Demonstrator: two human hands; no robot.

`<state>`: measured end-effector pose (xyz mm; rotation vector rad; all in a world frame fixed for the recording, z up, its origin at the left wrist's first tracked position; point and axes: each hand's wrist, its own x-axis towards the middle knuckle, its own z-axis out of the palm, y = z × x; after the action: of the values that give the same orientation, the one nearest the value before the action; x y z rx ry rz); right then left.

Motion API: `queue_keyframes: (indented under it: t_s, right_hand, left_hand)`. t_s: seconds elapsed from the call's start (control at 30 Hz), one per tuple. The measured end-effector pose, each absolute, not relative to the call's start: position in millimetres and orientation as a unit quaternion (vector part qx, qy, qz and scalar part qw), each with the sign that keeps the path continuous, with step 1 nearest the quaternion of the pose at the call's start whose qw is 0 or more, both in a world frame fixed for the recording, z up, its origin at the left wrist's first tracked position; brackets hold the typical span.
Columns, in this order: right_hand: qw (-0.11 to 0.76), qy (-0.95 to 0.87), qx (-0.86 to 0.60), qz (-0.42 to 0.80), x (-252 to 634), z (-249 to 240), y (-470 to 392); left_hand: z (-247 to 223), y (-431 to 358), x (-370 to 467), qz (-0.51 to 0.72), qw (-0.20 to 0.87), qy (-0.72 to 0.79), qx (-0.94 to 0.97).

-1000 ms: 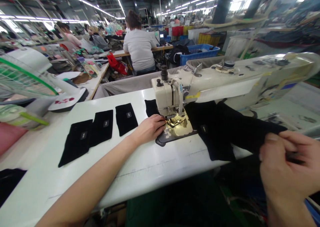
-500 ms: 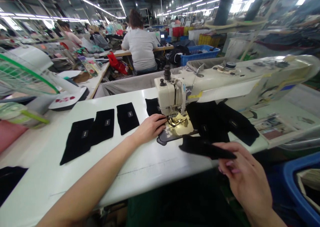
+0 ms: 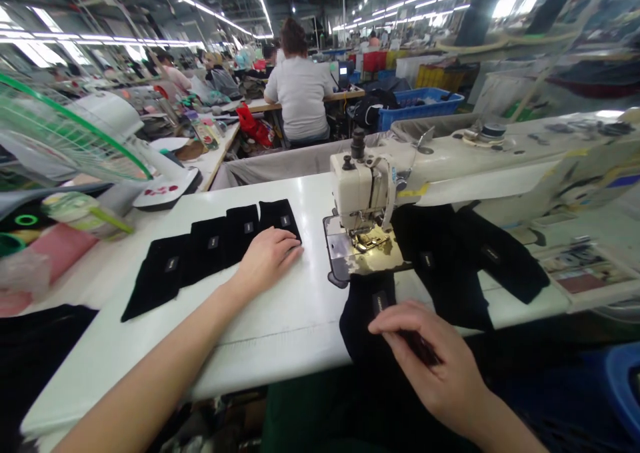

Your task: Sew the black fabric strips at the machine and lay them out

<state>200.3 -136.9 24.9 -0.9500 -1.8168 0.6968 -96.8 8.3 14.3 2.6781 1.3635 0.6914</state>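
My left hand (image 3: 270, 256) lies flat with fingers stretched out, its fingertips on the lower edge of a black fabric piece (image 3: 274, 214) with a small label. That piece is the right end of an overlapping row of labelled black fabric pieces (image 3: 203, 266) on the white table. My right hand (image 3: 430, 356) is closed in a pinch at the label of another black fabric piece (image 3: 357, 313), which hangs over the table's front edge just below the sewing machine's needle plate (image 3: 385, 256). The sewing machine (image 3: 363, 186) has no fabric under its presser foot.
More labelled black pieces (image 3: 445, 273) lie right of the needle. A green-rimmed fan (image 3: 75, 120) and a lidded cup (image 3: 83, 213) stand at left. A blue bin (image 3: 620, 380) is at lower right. Ahead, a person in a light shirt (image 3: 303, 96) sits beside a blue crate (image 3: 420, 106).
My left hand has moved left from the needle area, and the fabric piece there now adjoins the row. My right hand has brought its black piece left, down onto the table's front edge.
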Motion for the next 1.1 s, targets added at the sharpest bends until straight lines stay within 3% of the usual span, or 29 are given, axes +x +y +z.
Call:
queue_keyframes:
  t_s: [0.1,0.23,0.33,0.43,0.53,0.67,0.93,1.1]
  right_hand:
    - [0.454,-0.788,-0.315,0.271,197.5,41.2,-141.1]
    - [0.422,-0.823,-0.243,0.294,195.5,56.3,-147.8]
    - [0.439,-0.798,-0.298,0.284,195.4,45.4,-149.0]
    - [0.446,-0.692,-0.489,0.288,195.1,20.8,-147.2]
    - [0.402,-0.578,-0.606,0.371,195.4,-1.4,-145.8]
    - [0.367,-0.586,-0.596,0.408,196.6,-13.4,-148.0]
    - [0.386,-0.602,-0.573,0.4,194.8,-8.5,-153.7]
    - [0.405,-0.538,-0.612,0.416,188.1,-18.8,-160.5]
  left_hand:
    - [31.5,-11.9,-64.3,0.272,0.226,0.435,0.828]
    - [41.9,-25.0,-28.4,0.157,0.614,0.345,0.693]
    - [40.2,-20.3,-21.6,0.128,0.737,0.315,0.584]
    - [37.4,-8.4,-25.3,0.19,0.731,0.355,0.551]
    - [35.6,5.4,-32.2,0.244,0.675,0.401,0.568]
    - [31.6,18.4,-39.8,0.263,0.63,0.428,0.592]
    - [25.0,29.3,-29.6,0.284,0.586,0.469,0.596]
    - [11.6,39.4,-12.5,0.269,0.478,0.538,0.64]
